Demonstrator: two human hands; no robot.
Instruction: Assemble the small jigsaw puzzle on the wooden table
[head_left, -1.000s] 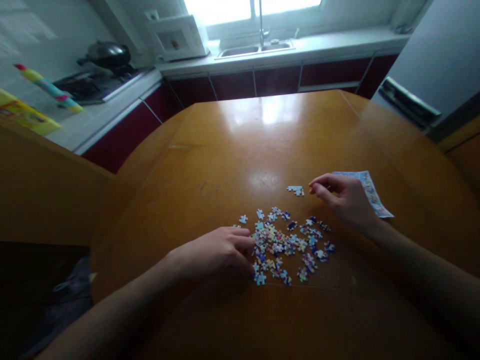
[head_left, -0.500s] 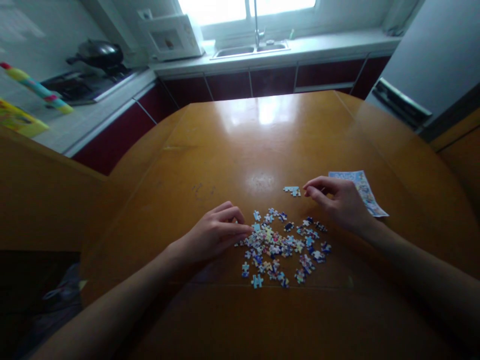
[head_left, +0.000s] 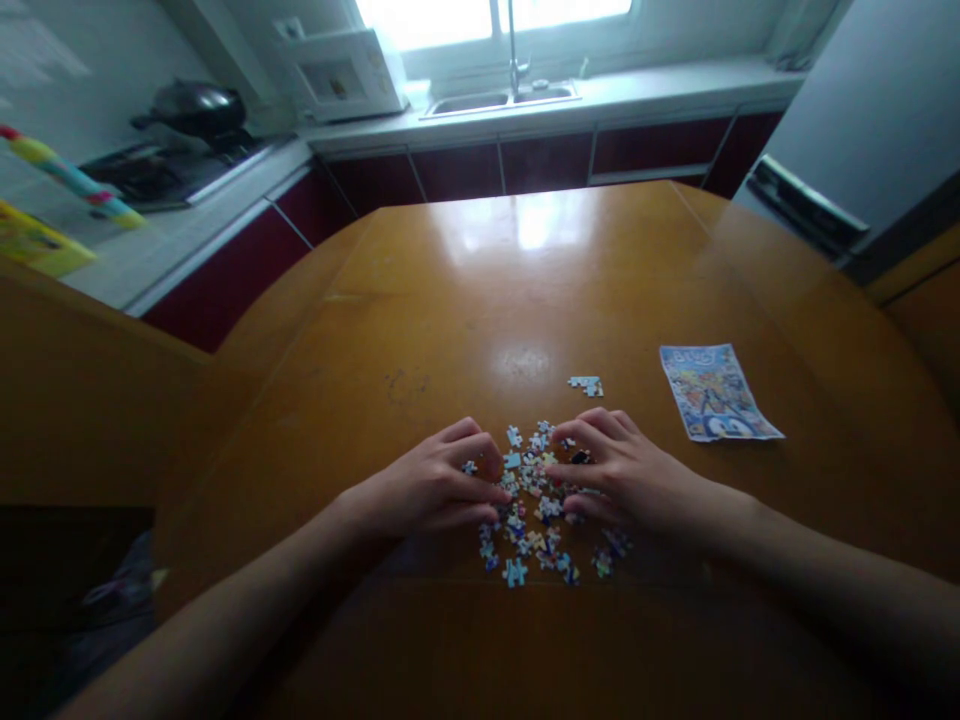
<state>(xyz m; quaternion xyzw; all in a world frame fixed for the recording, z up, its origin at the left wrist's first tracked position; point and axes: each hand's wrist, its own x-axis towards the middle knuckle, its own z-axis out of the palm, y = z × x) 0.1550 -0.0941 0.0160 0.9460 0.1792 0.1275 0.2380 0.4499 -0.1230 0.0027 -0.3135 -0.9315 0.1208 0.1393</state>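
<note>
A loose pile of small jigsaw puzzle pieces lies on the wooden table. At the pile's left edge rests my left hand, its fingers apart and touching pieces. My right hand spreads its fingers over the right part of the pile and hides several pieces under it. Neither hand visibly lifts a piece. Beyond the pile, a few pieces joined into a small strip lie flat. To the right is a creased picture sheet with a colourful cartoon print.
Past the table's far edge runs a counter with a sink and a white microwave. A black wok sits on the stove at the left. The fridge stands at the right.
My right hand has moved left and nearer, from beside the joined strip onto the pile. My left hand has shifted slightly, and its fingers have spread. The picture sheet is now uncovered.
</note>
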